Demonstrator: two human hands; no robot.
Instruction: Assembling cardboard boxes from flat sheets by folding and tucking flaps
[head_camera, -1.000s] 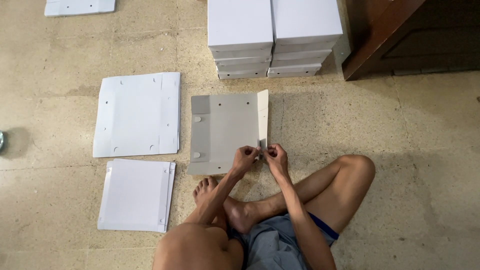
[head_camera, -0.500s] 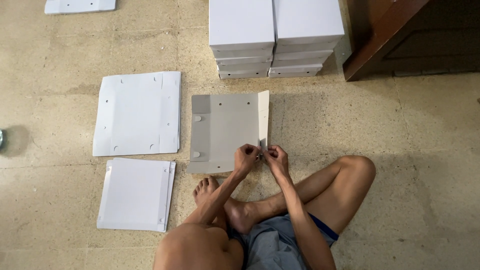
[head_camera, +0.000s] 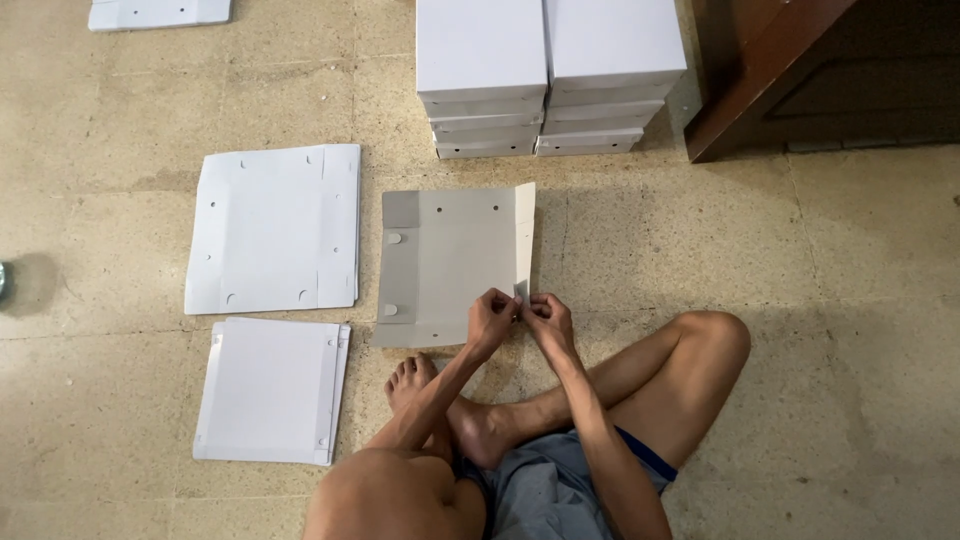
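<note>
Seated cross-legged on a beige stone tile floor (head_camera: 820, 300), seen from above. Grey flat cardboard box blank (head_camera: 450, 265) lying on the floor straight ahead of the feet, right edge flap folded upright, small holes along the top, round tabs on the left strip. Left hand (head_camera: 492, 318) and right hand (head_camera: 547, 315) meeting at the blank's near right corner, fingers of both pinched shut on a small grey tab (head_camera: 521, 290) at the base of that upright flap; hands touching each other. White flat box blank (head_camera: 275, 228) just left of the grey one, bigger, with punched holes and fold lines, lying flat. Smaller white flat blank (head_camera: 270, 390) below it, nearer the left knee, apart from the grey blank. Another white flat piece (head_camera: 160, 12) at the top left edge, cut off by the frame. Two stacks of finished white boxes (head_camera: 548, 75) side by side beyond the grey blank, several high, rectangular, plain lids, near but not touching it. Dark brown wooden furniture (head_camera: 790, 70) at the top right, corner just beside the right stack. Bare feet (head_camera: 440, 400) tucked under, grey shorts (head_camera: 550, 490) with a blue edge. Small dark object at the far left edge, too cut off to identify. Nothing lying between hands and blank.
</note>
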